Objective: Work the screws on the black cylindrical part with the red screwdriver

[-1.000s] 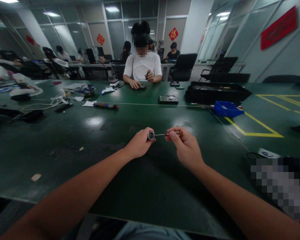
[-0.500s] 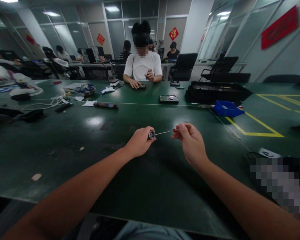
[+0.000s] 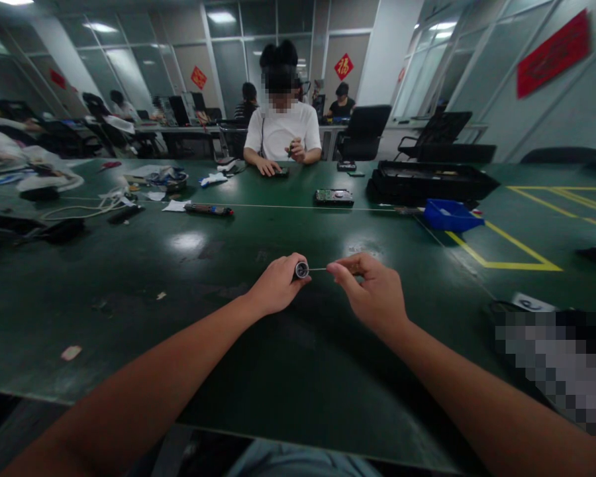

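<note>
My left hand [image 3: 277,281] is closed around a dark cylinder [image 3: 301,269], whose round, silvery, hollow end faces me and to the right. The rest of the cylinder is hidden in my palm. A thin metal rod [image 3: 318,269] spans the short gap between the cylinder's end and my right hand [image 3: 370,286]. The thumb and fingertips of that hand pinch the rod, hiding its right part. Whether the rod's left tip sits inside the cylinder or only touches its rim, I cannot tell. Both hands are over the green table [image 3: 258,371].
Across the table a person [image 3: 283,132] handles small parts. A hard drive [image 3: 334,197], a blue bin [image 3: 451,215] and a long black tray [image 3: 427,185] lie ahead. A pen-like tool [image 3: 208,209] and white cable [image 3: 94,207] are at left. Yellow tape [image 3: 519,267] marks the right side.
My right hand has moved left along the rod, closer to the cylinder, so less of the rod shows. The rod is now nearly level. My left hand has barely moved.
</note>
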`<control>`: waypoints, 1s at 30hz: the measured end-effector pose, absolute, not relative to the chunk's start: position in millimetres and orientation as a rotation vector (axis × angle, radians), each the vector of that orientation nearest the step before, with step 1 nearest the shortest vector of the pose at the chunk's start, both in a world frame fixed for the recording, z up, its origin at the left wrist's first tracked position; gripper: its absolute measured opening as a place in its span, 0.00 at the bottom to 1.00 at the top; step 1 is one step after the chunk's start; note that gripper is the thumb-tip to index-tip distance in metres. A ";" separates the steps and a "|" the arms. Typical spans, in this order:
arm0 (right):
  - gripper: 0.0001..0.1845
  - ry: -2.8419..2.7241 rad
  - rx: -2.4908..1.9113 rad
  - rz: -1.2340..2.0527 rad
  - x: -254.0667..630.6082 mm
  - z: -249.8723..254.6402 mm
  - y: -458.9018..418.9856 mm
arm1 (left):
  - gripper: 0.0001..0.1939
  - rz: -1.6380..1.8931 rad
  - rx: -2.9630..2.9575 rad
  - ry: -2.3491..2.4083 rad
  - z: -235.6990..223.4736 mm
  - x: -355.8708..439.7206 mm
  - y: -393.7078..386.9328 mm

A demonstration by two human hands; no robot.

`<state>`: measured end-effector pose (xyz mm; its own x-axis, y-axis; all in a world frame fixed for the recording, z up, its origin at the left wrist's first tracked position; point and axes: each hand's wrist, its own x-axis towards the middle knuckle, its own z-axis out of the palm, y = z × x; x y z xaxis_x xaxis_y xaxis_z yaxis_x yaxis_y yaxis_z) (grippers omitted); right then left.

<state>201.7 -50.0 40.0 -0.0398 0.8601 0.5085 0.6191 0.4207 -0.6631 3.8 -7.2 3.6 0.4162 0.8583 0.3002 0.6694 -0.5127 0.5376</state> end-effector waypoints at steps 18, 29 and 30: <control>0.13 -1.137 -0.976 1.132 202.4 22.3 -25.8 | 0.07 0.880 2.414 1.336 6.9 3.0 -5.6; 0.13 -1.261 -1.052 0.890 209.7 16.1 -18.7 | 0.07 0.750 2.418 1.393 1.8 2.2 -1.8; 0.13 -1.291 -1.049 0.874 209.3 16.5 -20.1 | 0.08 0.755 2.414 1.386 2.2 2.4 -2.5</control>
